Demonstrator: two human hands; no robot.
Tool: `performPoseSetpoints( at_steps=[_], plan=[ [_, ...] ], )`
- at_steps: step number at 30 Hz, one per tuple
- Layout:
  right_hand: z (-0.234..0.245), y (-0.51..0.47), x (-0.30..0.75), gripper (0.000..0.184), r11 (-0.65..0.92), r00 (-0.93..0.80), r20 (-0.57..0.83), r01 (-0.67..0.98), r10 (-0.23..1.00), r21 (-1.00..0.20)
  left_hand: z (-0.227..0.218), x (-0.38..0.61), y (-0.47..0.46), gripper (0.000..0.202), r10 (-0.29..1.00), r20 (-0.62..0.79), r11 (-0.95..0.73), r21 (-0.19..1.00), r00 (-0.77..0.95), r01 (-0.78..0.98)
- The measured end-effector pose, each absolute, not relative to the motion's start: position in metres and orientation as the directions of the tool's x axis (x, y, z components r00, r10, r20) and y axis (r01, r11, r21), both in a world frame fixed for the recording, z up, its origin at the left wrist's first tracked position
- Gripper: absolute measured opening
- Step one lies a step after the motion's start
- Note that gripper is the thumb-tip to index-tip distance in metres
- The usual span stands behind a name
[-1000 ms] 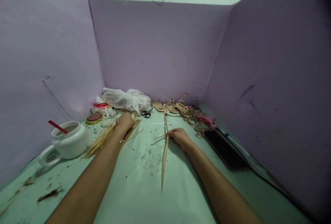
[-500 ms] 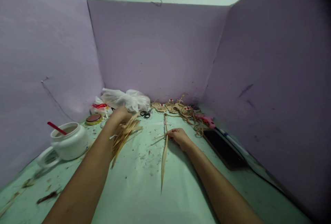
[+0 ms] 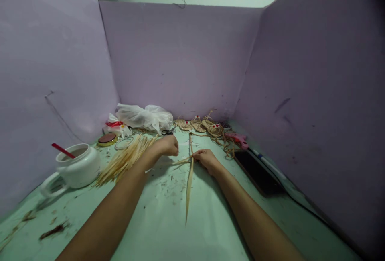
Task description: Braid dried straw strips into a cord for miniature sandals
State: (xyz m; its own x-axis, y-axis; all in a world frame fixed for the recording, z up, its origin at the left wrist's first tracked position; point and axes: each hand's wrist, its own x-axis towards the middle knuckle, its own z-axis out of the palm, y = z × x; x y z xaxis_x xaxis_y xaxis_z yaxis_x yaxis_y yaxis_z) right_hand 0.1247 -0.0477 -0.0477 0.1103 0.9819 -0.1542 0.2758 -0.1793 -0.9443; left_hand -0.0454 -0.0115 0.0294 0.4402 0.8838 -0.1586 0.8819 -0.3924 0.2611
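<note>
My right hand (image 3: 206, 159) is closed in a pinch on the upper part of a long dried leaf strip (image 3: 189, 184), which lies lengthwise on the pale green table (image 3: 168, 229). A short way to its left, my left hand (image 3: 167, 146) is curled shut just above the table; what it grips is hidden. A thin straw sliver (image 3: 181, 161) lies between the two hands. A loose bundle of straw strips (image 3: 124, 160) fans out on the table beside my left wrist.
A white mug (image 3: 75, 168) with a red stick stands at the left. At the back lie a plastic bag (image 3: 144, 116), scissors (image 3: 166, 132), woven straw pieces (image 3: 204, 124) and a pink glue gun (image 3: 238, 137). A black phone (image 3: 257, 170) lies right. Purple partitions (image 3: 180, 60) enclose the table.
My left hand, lifting part of the straw bundle half a second ago, has let it down and moved right, close to my right hand. The right hand has stayed on the leaf strip.
</note>
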Motion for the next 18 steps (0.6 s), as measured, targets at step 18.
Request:
performPoseSetpoints(
  at_steps=[18],
  plan=[
    [-0.046,-0.048,0.125,0.006,-0.174,0.101,-0.153,0.250,0.983,-0.952,0.008,-0.030,-0.015,0.024,0.916,-0.095,-0.320,0.414,0.390,0.852]
  ],
)
